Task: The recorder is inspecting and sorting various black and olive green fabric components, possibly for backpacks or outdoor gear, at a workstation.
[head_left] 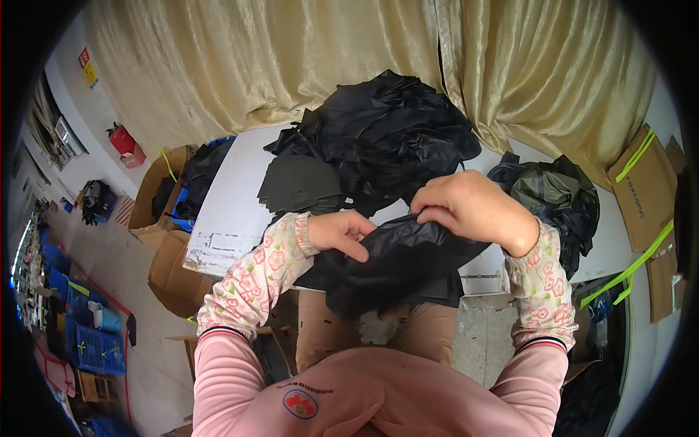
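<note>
- Progress: one black plastic sheet (415,258) is mid-handling; it's creased and not laid flat, so work on this pc looks unfinished, I'd judge.
- Remaining: big heap of black plastic (386,124) at the back of the worktop (226,197), plus a neat stack of dark flat pcs (297,182) in front of its left side (can't tell which, if any, are done).
- Also a loose dark bundle (557,193) at the worktop's right end; status unclear.
- Sheet's pos.: between both hands, at the near edge of the worktop, lower part hanging toward the wearer's lap.
- Orientation: long axis runs approx. L–R, right end angled a bit away from the body; upper edge rises toward the R hand. Front/back can't be told.
- R hand (473,207): thumb + fingers pinching the sheet's upper edge.
- L hand (338,231): thumb over the sheet's left side, fingers curled; can't tell if it's gripping.
</note>
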Demonstrator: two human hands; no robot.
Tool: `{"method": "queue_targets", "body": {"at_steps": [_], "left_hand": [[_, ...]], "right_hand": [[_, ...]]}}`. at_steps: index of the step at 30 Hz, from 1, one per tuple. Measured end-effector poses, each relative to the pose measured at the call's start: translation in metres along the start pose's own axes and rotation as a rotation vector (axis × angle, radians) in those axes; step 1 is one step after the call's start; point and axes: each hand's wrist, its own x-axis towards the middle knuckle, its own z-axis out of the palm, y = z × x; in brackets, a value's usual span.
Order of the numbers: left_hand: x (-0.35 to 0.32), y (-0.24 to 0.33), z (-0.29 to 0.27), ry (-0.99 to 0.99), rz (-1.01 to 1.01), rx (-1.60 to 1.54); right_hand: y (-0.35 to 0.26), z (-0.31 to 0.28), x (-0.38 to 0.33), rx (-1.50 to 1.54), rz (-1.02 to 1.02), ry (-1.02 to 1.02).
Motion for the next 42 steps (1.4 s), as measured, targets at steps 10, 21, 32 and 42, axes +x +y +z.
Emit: {"method": "queue_targets", "body": {"at_steps": [10, 21, 32, 42], "left_hand": [[-0.029, -0.022, -0.023, -0.196, -0.228, 0.061], [-0.095, -0.043, -0.057, 0.849, -0.323, 0.794], [-0.144, -0.102, -0.012, 1.430, -0.028, 1.448], [-0.145, -0.222, 0.011, 1.317, -0.271, 1.147]], "right_hand": [[0.030, -0.027, -0.009, -0.315, 0.049, 0.324], [0.070, -0.004, -0.026, -0.364, 0.180, 0.408], [0.059, 0.122, -0.104, -0.159, 0.214, 0.359], [0.032, 0.197, -0.152, 0.027, 0.411, 0.006]]}}
